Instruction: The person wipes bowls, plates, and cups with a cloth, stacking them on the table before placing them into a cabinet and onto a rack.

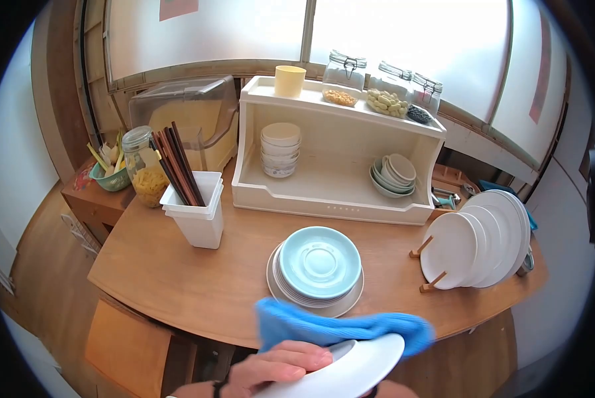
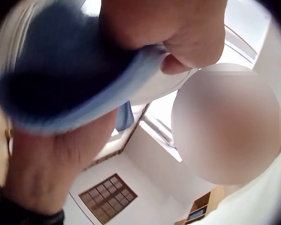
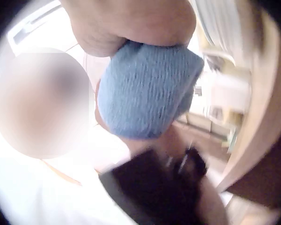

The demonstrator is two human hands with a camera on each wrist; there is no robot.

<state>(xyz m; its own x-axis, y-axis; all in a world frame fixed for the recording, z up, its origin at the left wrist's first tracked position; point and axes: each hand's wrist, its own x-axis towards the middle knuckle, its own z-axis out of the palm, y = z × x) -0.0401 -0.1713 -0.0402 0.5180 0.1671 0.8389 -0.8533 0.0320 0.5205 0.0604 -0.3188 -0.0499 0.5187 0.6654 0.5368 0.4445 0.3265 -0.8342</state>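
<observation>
In the head view my left hand (image 1: 279, 366) grips a white plate (image 1: 369, 363), tilted low at the front edge of the table. A blue cloth (image 1: 340, 330) lies against the plate's far side and sticks out past it. My right hand is mostly hidden behind the plate there. The right wrist view has that hand (image 3: 135, 23) with its fingers over the bunched blue cloth. Just beyond the plate stands a stack of plates, a light blue saucer (image 1: 320, 263) on top.
White plates (image 1: 448, 251) stand in a wooden rack on the right. A white shelf (image 1: 334, 189) at the back holds bowls (image 1: 281, 136), with jars and a yellow cup (image 1: 289, 81) above. At left are a white chopstick holder (image 1: 201, 222) and a pasta jar (image 1: 148, 186).
</observation>
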